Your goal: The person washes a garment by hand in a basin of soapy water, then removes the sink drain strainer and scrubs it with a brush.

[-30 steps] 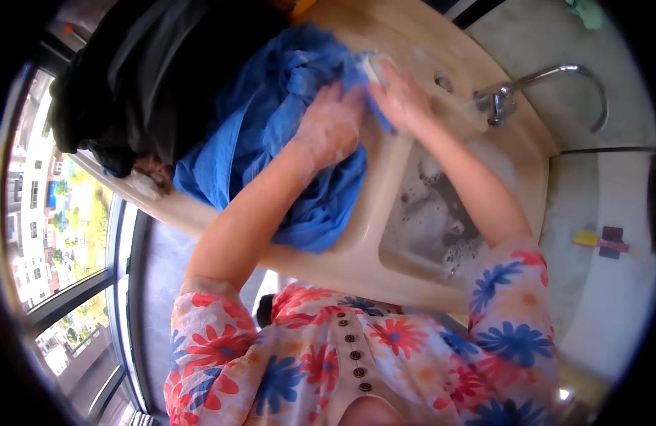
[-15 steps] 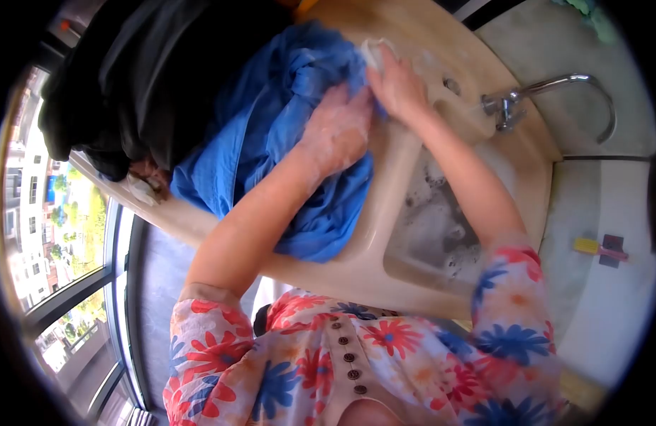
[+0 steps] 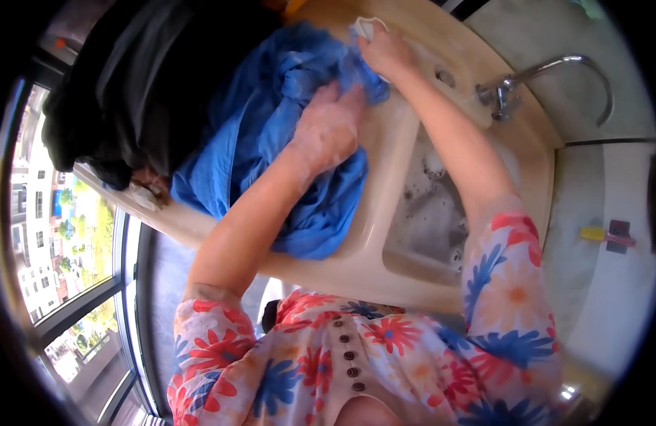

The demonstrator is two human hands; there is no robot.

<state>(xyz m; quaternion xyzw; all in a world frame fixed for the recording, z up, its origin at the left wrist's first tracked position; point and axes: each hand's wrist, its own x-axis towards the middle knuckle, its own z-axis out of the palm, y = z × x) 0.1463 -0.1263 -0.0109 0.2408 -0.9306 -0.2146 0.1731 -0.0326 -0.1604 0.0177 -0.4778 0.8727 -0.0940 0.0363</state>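
Note:
Blue cloth [image 3: 253, 142] lies bunched on the left part of the beige sink unit [image 3: 384, 149]. My left hand [image 3: 329, 124], wet with suds, is on the blue cloth with its fingers bent round a fold; motion blurs the fingertips. Farther up and to the right, my right hand [image 3: 386, 53] grips a white edge of fabric [image 3: 370, 28], which appears joined to the blue cloth. Suds also show on the cloth between both hands.
A dark garment [image 3: 157, 78] is heaped at the upper left. At the right, a basin [image 3: 427, 213] holds sudsy water, with a chrome faucet [image 3: 509, 89] above it. A window [image 3: 72, 234] is at the far left, and a yellow-and-pink object [image 3: 608, 234] at the far right.
My right hand has moved up and slightly left with the white edge, farther from my left hand. My left hand has shifted slightly left.

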